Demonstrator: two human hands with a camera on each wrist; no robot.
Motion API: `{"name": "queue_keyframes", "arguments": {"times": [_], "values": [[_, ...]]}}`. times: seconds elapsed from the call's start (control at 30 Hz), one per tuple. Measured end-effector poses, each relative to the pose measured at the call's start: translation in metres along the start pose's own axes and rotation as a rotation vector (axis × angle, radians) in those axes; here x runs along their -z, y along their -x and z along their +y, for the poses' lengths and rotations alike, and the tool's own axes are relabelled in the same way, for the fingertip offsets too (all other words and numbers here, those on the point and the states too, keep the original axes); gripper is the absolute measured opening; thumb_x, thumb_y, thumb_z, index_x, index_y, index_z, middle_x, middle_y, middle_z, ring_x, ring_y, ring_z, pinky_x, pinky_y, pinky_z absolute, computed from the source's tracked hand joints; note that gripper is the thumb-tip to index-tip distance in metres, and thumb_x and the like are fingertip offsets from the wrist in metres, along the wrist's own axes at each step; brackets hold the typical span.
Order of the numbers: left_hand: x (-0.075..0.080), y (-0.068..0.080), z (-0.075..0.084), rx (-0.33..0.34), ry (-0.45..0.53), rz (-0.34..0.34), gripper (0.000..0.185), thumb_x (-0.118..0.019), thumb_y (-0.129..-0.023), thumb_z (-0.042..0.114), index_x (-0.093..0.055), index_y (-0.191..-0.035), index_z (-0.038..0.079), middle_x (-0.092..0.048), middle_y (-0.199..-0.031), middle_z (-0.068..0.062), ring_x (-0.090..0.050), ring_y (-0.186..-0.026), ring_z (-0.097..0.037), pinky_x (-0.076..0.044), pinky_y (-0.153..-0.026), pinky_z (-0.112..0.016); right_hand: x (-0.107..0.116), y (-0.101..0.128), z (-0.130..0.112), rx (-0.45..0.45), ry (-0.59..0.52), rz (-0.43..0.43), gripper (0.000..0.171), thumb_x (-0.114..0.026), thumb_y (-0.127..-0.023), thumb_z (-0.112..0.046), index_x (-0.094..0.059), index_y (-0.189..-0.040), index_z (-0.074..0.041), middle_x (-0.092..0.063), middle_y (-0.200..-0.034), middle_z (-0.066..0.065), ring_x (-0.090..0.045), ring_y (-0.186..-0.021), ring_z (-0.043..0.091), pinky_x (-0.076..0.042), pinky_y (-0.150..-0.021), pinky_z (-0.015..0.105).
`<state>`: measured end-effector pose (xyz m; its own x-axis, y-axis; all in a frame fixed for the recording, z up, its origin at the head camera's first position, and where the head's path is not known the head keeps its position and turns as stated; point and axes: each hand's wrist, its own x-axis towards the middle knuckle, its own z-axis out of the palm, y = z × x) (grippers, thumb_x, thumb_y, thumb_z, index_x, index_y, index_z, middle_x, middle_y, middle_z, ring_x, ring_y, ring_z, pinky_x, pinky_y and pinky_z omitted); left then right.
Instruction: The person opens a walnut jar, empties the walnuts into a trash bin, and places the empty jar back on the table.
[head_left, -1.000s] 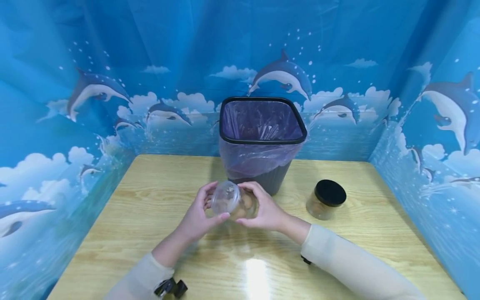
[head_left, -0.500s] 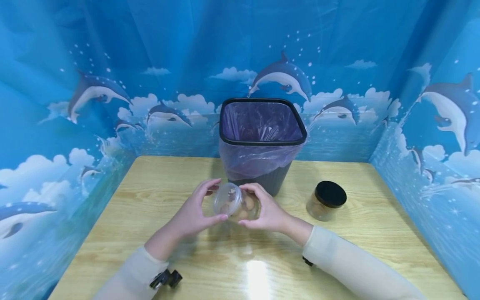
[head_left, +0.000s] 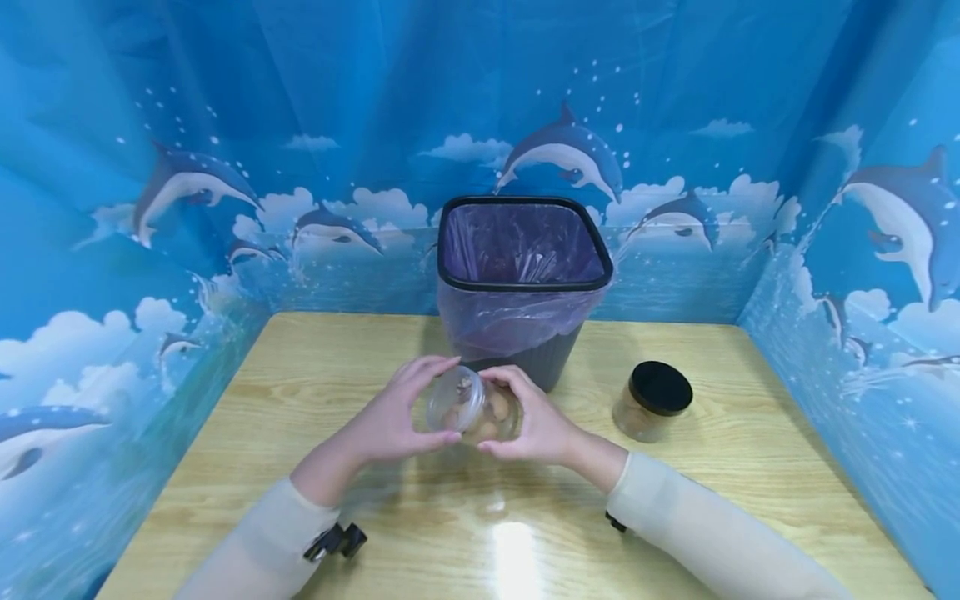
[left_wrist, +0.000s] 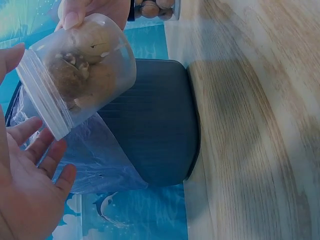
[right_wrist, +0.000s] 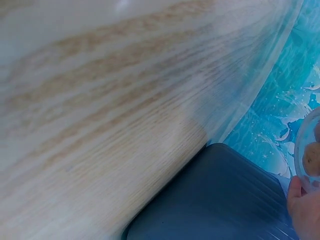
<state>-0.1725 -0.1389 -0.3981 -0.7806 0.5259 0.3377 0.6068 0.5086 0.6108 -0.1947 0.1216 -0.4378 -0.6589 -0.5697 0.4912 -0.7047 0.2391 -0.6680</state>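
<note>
My right hand holds a clear plastic jar tipped on its side just above the tabletop, fingers and thumb curled around its body. The jar sits over the middle of the tabletop, a little toward the far edge, right in front of the dark bin. Its clear lid faces my left hand, whose fingers arch over the lid's upper rim while the thumb sits under the lower rim, so that hand is cupped around the lid. In the left wrist view the jar shows round brown nut-like pieces inside, my left palm lies spread with fingers relaxed beside its ribbed mouth end, and my right fingertips press on the jar's far end.

The bin stands at the middle of the far edge, lined with a thin purple bag folded over its black rim. A second jar with a black lid stands upright toward the right side of the tabletop, well apart from my hands, with brown contents showing through its wall
</note>
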Motion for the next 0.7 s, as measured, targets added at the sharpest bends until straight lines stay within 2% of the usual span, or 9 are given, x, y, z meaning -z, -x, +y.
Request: {"name": "queue_keyframes", "arguments": {"times": [0.3, 0.7], "values": [[-0.0008, -0.0027, -0.0010, 0.038, 0.028, -0.007, 0.091, -0.085, -0.077, 0.042, -0.041, -0.153, 0.019, -0.045, -0.141, -0.006, -0.047, -0.128, -0.028, -0.042, -0.103, -0.059, 0.0014, -0.0014, -0.0011, 0.005, -0.016, 0.006, 0.090, -0.093, -0.066, -0.019, -0.045, -0.142, -0.009, -0.051, -0.136, 0.005, -0.050, -0.124, 0.021, -0.041, -0.108, 0.032], [-0.0011, -0.0064, 0.0047, 0.061, 0.032, 0.047, 0.086, -0.088, -0.073, 0.041, -0.049, -0.145, 0.016, -0.051, -0.135, -0.005, -0.052, -0.119, -0.022, -0.046, -0.101, -0.052, 0.0019, -0.0018, -0.0013, 0.028, -0.002, 0.034, 0.089, -0.093, -0.066, -0.018, -0.046, -0.141, -0.010, -0.051, -0.135, 0.006, -0.051, -0.123, 0.020, -0.041, -0.106, 0.029]]}}
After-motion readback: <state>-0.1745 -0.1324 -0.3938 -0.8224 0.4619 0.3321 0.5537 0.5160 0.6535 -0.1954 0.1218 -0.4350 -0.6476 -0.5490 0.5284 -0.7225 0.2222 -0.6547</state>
